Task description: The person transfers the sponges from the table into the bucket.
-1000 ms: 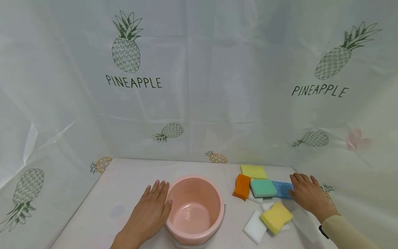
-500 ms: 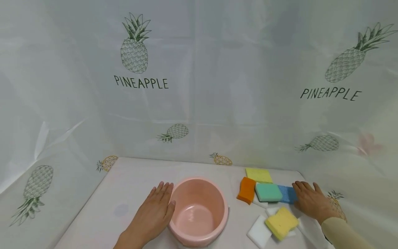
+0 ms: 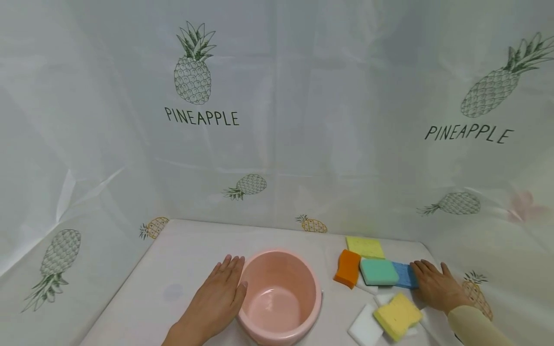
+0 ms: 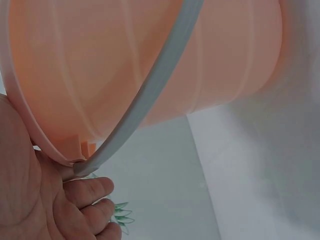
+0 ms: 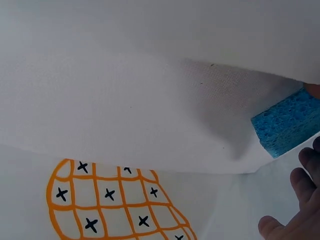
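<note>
A pink bucket (image 3: pixel 312 315) stands at the middle front of the table. My left hand (image 3: pixel 212 300) rests along its left rim, fingers straight and together in the head view. From the left wrist view, the palm (image 4: pixel 22 185) lies against the rim beside the joint of the grey handle (image 4: pixel 135 112). My right hand (image 3: pixel 437 288) is palm down at the right end of a blue sponge (image 3: pixel 404 275), partly covering it. In the right wrist view, a fingertip (image 5: pixel 313 90) meets the blue sponge's edge, while other fingers (image 5: pixel 302 185) spread apart beside it.
Left of the blue sponge lie a green sponge (image 3: pixel 379 272), an orange sponge (image 3: pixel 347 269) and a flat yellow sponge (image 3: pixel 365 247). Nearer the front, a thicker yellow sponge (image 3: pixel 398 316) sits over white pads (image 3: pixel 365 327). Pineapple-printed sheeting (image 3: pixel 303 144) closes off the table's back and sides.
My right hand has come down closer to the blue sponge's end. The left hand stays at the bucket rim. The head view has shifted, so the scene sits slightly further right and lower.
</note>
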A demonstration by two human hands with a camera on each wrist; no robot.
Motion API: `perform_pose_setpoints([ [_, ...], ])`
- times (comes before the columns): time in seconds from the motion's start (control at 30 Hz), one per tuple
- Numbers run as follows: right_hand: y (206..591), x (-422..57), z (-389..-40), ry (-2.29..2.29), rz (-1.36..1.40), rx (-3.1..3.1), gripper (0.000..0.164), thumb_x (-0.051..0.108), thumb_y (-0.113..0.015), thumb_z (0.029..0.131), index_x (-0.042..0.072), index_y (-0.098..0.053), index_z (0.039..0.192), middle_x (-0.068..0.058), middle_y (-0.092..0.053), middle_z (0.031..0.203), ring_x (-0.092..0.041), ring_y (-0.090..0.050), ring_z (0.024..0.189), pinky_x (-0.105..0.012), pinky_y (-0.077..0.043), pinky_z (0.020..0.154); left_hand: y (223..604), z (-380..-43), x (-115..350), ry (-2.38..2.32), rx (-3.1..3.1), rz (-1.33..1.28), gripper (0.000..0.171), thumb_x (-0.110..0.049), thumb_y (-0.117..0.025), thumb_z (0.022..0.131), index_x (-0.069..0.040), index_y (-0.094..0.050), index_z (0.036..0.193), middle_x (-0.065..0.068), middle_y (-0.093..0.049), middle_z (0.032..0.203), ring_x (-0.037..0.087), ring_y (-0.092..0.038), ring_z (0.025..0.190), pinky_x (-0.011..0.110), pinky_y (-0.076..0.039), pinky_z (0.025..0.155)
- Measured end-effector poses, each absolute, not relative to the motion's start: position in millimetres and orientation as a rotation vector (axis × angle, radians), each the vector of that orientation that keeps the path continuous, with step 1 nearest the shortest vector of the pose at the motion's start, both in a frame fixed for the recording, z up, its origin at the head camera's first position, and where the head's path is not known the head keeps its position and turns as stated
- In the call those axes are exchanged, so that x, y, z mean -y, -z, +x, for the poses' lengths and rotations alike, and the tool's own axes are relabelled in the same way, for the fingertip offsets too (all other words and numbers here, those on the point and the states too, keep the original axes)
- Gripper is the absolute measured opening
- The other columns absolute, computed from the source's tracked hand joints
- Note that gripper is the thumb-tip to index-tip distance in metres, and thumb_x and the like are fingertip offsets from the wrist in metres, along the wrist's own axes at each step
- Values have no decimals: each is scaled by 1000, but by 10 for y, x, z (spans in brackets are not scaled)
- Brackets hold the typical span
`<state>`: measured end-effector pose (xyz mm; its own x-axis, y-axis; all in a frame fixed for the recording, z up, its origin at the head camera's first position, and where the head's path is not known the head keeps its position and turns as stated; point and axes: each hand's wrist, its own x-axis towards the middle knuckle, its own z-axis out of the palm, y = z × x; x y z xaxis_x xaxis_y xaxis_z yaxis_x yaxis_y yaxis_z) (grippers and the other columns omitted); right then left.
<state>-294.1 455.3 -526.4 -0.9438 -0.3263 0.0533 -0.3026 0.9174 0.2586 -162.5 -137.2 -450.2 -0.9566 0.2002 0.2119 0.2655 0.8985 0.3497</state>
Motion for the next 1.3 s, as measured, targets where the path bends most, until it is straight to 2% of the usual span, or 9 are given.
perform_pose_setpoints([
  [0.17, 5304, -4578, -2947, 325, 468, 3045, 73, 32, -81, 90, -10, -53, 142, -28, -59, 144, -52, -51, 134, -84, -31, 107, 4500, -1626, 1368, 572, 2890, -357, 58, -36, -46, 113, -1, -45, 159, 17, -44, 165, 34, -32, 159, 55, -28, 130],
  [0.43, 5273, -4543, -3001, 196, 332, 3197, 79, 33, -75, 90, -14, -46, 147, -38, -51, 147, -58, -46, 136, -87, -22, 109, 4484, -1619, 1364, 586, 2869, -373, 57, -35, -47, 113, -1, -46, 158, 18, -45, 164, 34, -34, 158, 55, -29, 129],
  [0.67, 5219, -4555, -3019, 232, 359, 3104, 91, 40, -88, 82, -13, -47, 144, -36, -55, 139, -56, -52, 126, -86, -33, 102, 4475, -1614, 1371, 603, 2873, -370, 58, -36, -47, 113, -1, -45, 159, 18, -45, 164, 35, -34, 158, 56, -29, 129],
  [0.9, 5219, -4600, -2996, 263, 452, 2927, 81, 34, -92, 79, -7, -48, 133, -31, -56, 130, -51, -55, 120, -81, -41, 96, 4478, -1622, 1381, 598, 2873, -364, 58, -36, -47, 113, -1, -45, 159, 18, -44, 164, 35, -33, 158, 56, -29, 129],
  [1.1, 5261, -4583, -3007, 290, 425, 2856, 81, 30, -94, 76, -7, -46, 129, -31, -57, 124, -51, -56, 116, -80, -43, 95, 4485, -1630, 1376, 591, 2860, -377, 59, -36, -47, 113, 1, -44, 159, 20, -40, 166, 35, -31, 159, 56, -28, 129],
  [1.3, 5271, -4543, -3021, 274, 374, 2838, 71, 20, -88, 82, -11, -45, 128, -35, -55, 126, -55, -53, 116, -79, -42, 94, 4494, -1632, 1369, 560, 2853, -414, 61, -35, -48, 112, 3, -41, 160, 20, -36, 168, 35, -28, 160, 55, -27, 130],
])
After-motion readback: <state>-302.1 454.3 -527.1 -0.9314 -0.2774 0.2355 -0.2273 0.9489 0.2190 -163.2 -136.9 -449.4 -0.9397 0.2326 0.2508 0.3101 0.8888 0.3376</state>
